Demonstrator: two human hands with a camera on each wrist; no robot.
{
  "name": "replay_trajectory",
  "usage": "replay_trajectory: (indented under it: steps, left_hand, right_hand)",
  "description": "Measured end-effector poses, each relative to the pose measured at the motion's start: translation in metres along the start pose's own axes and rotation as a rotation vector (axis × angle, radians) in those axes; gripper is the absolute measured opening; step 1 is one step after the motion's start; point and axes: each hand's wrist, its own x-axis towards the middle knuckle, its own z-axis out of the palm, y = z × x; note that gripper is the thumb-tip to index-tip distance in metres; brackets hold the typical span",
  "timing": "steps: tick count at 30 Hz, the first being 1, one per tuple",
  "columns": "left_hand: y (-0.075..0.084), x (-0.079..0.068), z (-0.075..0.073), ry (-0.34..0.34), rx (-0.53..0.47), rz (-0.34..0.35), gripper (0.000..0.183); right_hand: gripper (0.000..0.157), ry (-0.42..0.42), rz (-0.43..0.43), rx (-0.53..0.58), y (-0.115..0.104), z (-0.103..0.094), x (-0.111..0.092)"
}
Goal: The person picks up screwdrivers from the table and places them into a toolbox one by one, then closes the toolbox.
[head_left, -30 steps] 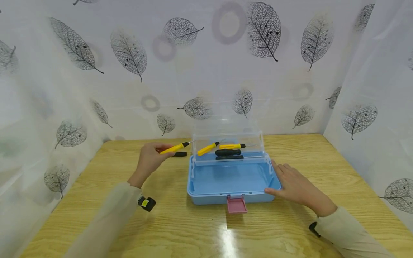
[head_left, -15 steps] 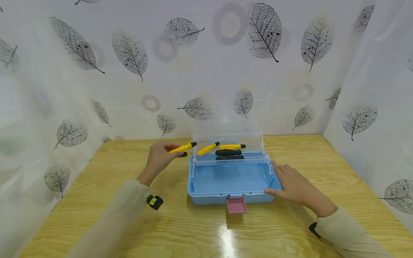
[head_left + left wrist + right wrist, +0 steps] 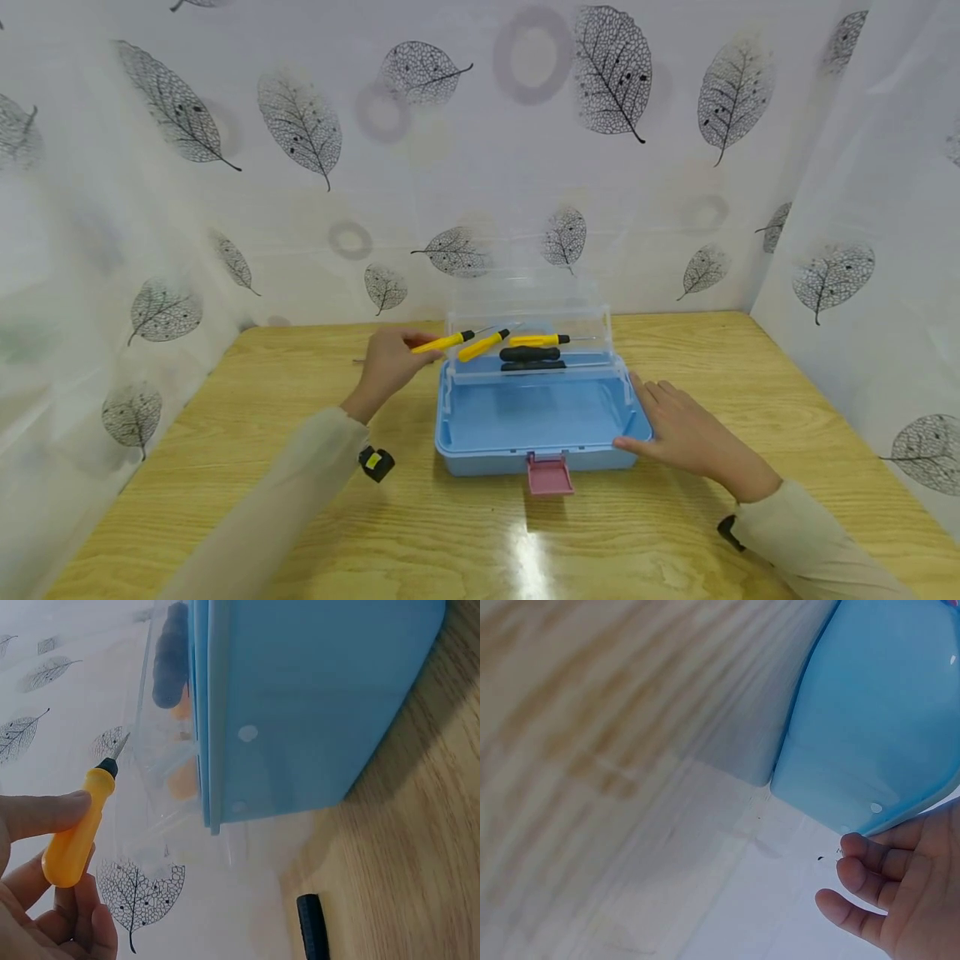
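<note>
My left hand (image 3: pixel 390 362) pinches the yellow handle of a screwdriver (image 3: pixel 444 342) between thumb and fingers. Its thin shaft points right, toward the clear raised tray (image 3: pixel 606 325) of a blue toolbox (image 3: pixel 495 463). In the left wrist view this screwdriver (image 3: pixel 73 844) is apart from the box, tip near the tray. The tray bears a tilted yellow screwdriver (image 3: pixel 483 345), a level yellow screwdriver (image 3: pixel 538 341) and two black-handled tools (image 3: pixel 529 354). My right hand (image 3: pixel 690 433) rests on the box's right side, thumb at the front rim, fingers loosely bent in the right wrist view (image 3: pixel 922 892).
A black-handled tool (image 3: pixel 313 926) lies on the wooden table (image 3: pixel 315 533) left of the box, mostly hidden by my left hand in the head view. The box's pink latch (image 3: pixel 550 477) hangs down in front. A leaf-patterned curtain (image 3: pixel 480 167) stands behind the table.
My left hand has moved right with the yellow screwdriver, bringing its tip to the tray's left end and covering the black handle on the table. The right hand and box have stayed still.
</note>
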Motion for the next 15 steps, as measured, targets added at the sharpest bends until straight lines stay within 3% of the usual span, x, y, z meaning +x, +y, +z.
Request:
replay_trajectory:
  steps: [15]
  left_hand:
    - [0.009,0.012,0.02,-0.044,0.029,-0.024,0.024]
  right_hand:
    - [0.098,0.002,-0.009,-0.014,0.002,0.001,0.0]
